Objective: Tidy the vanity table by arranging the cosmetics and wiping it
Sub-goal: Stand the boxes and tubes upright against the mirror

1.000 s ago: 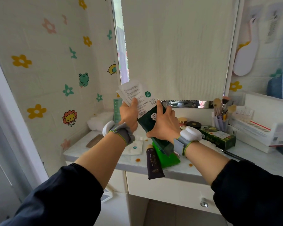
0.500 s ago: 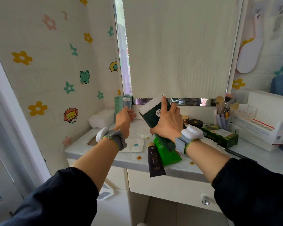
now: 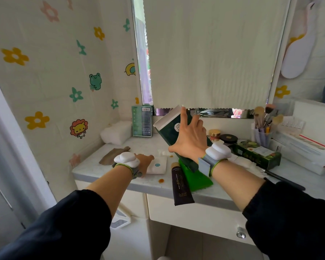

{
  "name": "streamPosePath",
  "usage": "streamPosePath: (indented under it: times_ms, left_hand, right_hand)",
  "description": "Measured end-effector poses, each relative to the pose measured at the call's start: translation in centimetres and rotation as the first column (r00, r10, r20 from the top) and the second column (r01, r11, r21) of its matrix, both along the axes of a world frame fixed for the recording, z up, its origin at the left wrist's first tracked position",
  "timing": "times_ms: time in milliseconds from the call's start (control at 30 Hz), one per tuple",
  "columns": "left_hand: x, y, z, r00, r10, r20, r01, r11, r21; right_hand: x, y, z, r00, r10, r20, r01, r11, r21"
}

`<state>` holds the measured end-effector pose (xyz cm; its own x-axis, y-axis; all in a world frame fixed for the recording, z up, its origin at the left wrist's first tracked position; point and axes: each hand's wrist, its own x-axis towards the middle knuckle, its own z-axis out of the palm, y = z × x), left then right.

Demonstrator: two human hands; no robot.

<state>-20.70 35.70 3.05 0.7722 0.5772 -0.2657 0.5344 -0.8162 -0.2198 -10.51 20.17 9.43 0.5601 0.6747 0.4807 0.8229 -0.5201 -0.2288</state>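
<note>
My right hand (image 3: 190,140) grips a dark green carton (image 3: 168,133) by its two long edges and holds it tilted above the vanity table (image 3: 94,167). The carton's white top flap stands open. My left hand (image 3: 145,160) lies low on the tabletop, fingers touching the left edge of a flat white sachet (image 3: 159,165). Under the carton lie a green tube (image 3: 196,178) and a dark brown tube (image 3: 181,187), whose end juts over the front edge. Orange stains (image 3: 160,180) mark the top near the front.
A teal box (image 3: 142,121) and a white folded cloth (image 3: 116,132) stand at the back left, with a brown piece (image 3: 114,155) in front. To the right are two jars (image 3: 214,134), a green box (image 3: 257,153), a brush cup (image 3: 263,128) and a white organiser (image 3: 308,143).
My left hand let go of the white leaflet, dropped from the carton's top to the tabletop and now touches the sachet. The right hand has lowered the carton slightly.
</note>
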Motion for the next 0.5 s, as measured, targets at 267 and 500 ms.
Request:
streamPosePath:
  times_ms: [267,500]
  left_hand:
    - [-0.3,0.2,0.3,0.999,-0.037,0.036,0.037,0.999,0.013]
    - [-1.6,-0.3,-0.5,0.976,-0.087,0.201,0.074,0.995,0.07]
  right_hand:
    - [-0.4,0.6,-0.3,1.0,0.014,-0.011,-0.014,1.0,-0.016]
    - [-0.7,0.0,-0.4,1.0,0.0,-0.012,-0.001,0.999,-0.033]
